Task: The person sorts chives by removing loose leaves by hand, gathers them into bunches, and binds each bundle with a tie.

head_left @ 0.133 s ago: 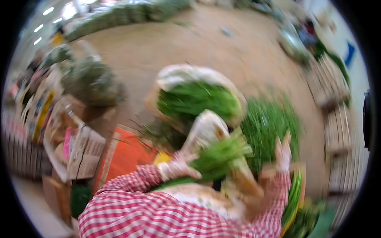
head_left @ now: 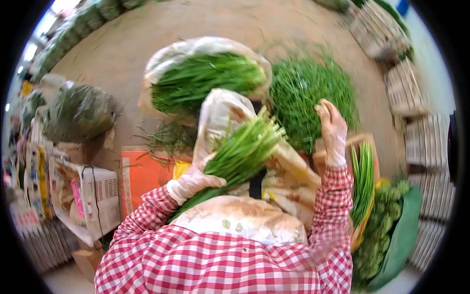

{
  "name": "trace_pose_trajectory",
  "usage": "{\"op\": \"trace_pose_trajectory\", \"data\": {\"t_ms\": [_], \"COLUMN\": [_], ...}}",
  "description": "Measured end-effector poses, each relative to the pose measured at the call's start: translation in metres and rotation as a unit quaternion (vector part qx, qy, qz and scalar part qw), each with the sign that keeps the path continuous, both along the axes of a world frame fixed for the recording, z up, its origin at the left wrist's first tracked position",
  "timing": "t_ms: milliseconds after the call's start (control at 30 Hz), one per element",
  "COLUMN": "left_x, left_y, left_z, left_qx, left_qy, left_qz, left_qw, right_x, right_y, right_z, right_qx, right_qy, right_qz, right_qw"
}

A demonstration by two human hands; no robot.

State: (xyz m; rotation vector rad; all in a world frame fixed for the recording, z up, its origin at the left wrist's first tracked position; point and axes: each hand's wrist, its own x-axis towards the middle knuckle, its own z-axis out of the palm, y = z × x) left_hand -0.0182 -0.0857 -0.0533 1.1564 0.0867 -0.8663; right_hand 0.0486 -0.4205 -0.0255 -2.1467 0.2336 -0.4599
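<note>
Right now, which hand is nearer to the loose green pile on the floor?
Right. The right hand shows against the lower right of the loose green pile; the left hand is farther off to its lower left, holding a bunch of green stalks.

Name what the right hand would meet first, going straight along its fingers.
Likely the loose heap of chive-like greens, though the right hand may be high enough to pass over it.

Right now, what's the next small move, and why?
Probably bring the right hand in to even up the chive bunch's pale stem ends: they fan out unevenly, only the left hand grips the bunch, and the right looks empty.
</note>
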Motion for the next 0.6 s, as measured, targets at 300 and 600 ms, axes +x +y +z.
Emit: {"op": "trace_pose_trajectory", "data": {"t_ms": [300,600], "left_x": [0.003,0.0], "left_y": [-0.001,-0.003], "left_z": [0.001,-0.003], "left_qx": [0.061,0.207], "left_qy": [-0.037,-0.326], "left_qz": [-0.028,-0.123], "left_qw": [0.997,0.914], "right_x": [-0.048,-0.033], "right_y": [0.057,0.057], "right_z": [0.019,0.009], "right_qx": [0.026,-0.323], "right_qy": [-0.123,-0.083], "right_qz": [0.09,0.219], "right_qw": [0.988,0.917]}}
